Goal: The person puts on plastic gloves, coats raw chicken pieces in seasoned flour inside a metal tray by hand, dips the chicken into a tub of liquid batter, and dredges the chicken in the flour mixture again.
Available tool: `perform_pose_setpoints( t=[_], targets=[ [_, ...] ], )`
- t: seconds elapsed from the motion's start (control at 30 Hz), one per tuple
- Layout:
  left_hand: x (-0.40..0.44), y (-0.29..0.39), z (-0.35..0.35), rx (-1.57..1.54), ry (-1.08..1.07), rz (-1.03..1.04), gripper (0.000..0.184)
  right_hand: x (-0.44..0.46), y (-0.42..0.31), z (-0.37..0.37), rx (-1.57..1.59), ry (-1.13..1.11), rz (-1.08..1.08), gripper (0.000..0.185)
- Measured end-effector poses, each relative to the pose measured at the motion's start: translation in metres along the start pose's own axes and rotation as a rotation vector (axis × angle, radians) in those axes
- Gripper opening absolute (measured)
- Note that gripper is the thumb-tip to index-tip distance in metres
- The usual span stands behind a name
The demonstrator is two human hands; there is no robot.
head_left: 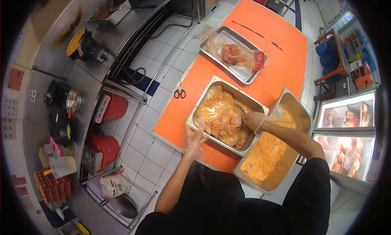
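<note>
A deep steel pan [225, 145] holds raw chicken [218, 108] in a wet, yellow-orange coating. My left hand [194, 142], in a clear plastic glove, grips the pan's near left corner. At the pan's right side is my right hand [256, 121], gloved too, its fingers closed around a shiny metal utensil [243, 109] that dips among the chicken; its exact kind is partly hidden. Beside it, under my right forearm, a second steel pan [300, 112] contains orange crumbly powder [264, 155].
Farther back on the orange table [277, 31] lies a metal tray [245, 77] with bagged meat [232, 55]. Black scissors [179, 94] rest near the table's left edge. A steel counter [87, 68] with pans runs along the left; a lit display fridge [346, 116] stands right.
</note>
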State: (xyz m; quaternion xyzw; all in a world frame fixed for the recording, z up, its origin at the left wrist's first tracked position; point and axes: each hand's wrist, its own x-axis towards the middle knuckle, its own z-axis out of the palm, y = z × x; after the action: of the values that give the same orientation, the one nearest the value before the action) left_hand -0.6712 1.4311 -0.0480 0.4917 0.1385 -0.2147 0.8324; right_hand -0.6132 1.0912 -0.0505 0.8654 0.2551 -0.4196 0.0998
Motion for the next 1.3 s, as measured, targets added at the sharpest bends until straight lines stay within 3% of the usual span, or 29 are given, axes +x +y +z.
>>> perform_pose_setpoints(
  t=[0.07, 0.1, 0.13, 0.2, 0.23, 0.33, 0.4, 0.47, 0.53, 0.6, 0.7, 0.83, 0.87, 0.93, 0.97, 1.03, 1.17, 1.23, 1.27, 1.3],
  targets=[
    [-0.001, -0.003, -0.002, 0.011, 0.016, -0.005, 0.078, -0.006, -0.009, -0.003, 0.140, 0.160, 0.004, 0.022],
    [-0.001, -0.003, -0.003, 0.000, 0.015, -0.026, 0.081, -0.010, -0.014, -0.009, 0.212, 0.115, 0.048, 0.034],
    [-0.001, -0.002, -0.003, -0.009, 0.011, -0.044, 0.085, -0.006, -0.014, -0.003, 0.214, 0.114, 0.043, 0.034],
    [-0.004, 0.002, 0.000, -0.013, 0.007, -0.048, 0.087, 0.004, -0.016, 0.012, 0.525, 0.267, 0.052, 0.050],
    [-0.004, 0.003, 0.001, -0.023, 0.000, -0.048, 0.089, -0.001, -0.019, 0.005, 0.524, 0.272, 0.051, 0.050],
    [-0.004, -0.004, 0.001, -0.004, 0.035, 0.015, 0.076, -0.015, -0.029, -0.013, 0.570, 0.276, 0.036, 0.060],
    [-0.006, -0.003, 0.003, -0.004, 0.026, 0.016, 0.076, -0.005, -0.029, -0.001, 0.709, 0.239, 0.180, 0.067],
    [-0.004, -0.003, 0.003, -0.006, 0.017, 0.022, 0.076, -0.005, -0.027, -0.007, 0.700, 0.204, 0.172, 0.067],
    [-0.003, -0.005, 0.001, -0.026, 0.001, 0.002, 0.088, -0.003, -0.027, -0.005, 0.692, 0.163, 0.164, 0.066],
    [-0.001, -0.008, -0.001, -0.032, -0.001, -0.004, 0.087, 0.005, -0.023, 0.010, 0.768, 0.294, 0.056, 0.061],
    [-0.004, -0.001, 0.006, -0.040, 0.008, -0.002, 0.084, 0.006, -0.018, 0.013, 0.798, 0.196, -0.002, 0.053],
    [-0.001, -0.015, -0.002, -0.003, 0.063, 0.003, 0.084, 0.005, -0.032, 0.022, 0.753, 0.277, 0.006, 0.048],
    [-0.003, -0.014, 0.001, 0.012, 0.077, -0.002, 0.085, 0.000, -0.040, 0.014, 0.785, 0.278, 0.079, 0.055],
    [-0.007, -0.013, 0.021, 0.802, 0.545, 0.392, 0.096, -0.007, -0.046, 0.005, 0.824, 0.282, 0.156, 0.062],
    [-0.015, 0.007, 0.031, 0.809, 0.538, 0.390, 0.096, -0.010, -0.047, 0.002, 0.780, 0.276, 0.149, 0.054],
    [-0.027, 0.059, 0.057, 1.605, 0.112, 0.322, 0.113, -0.011, -0.049, 0.006, 0.736, 0.265, 0.140, 0.046],
    [0.002, 0.078, 0.096, 1.948, -0.107, 0.317, 0.111, -0.001, -0.049, 0.019, 0.741, 0.370, 0.121, 0.053],
    [0.021, 0.070, 0.106, 2.031, -0.183, 0.116, 0.099, 0.002, -0.048, 0.027, 0.763, 0.391, 0.117, 0.059],
    [0.031, 0.069, 0.110, 2.035, -0.190, 0.119, 0.099, 0.004, -0.047, 0.030, 0.741, 0.426, 0.094, 0.052],
    [0.040, 0.067, 0.112, 2.004, -0.195, -0.008, 0.088, 0.006, -0.046, 0.034, 0.721, 0.460, 0.071, 0.045]
  ],
)
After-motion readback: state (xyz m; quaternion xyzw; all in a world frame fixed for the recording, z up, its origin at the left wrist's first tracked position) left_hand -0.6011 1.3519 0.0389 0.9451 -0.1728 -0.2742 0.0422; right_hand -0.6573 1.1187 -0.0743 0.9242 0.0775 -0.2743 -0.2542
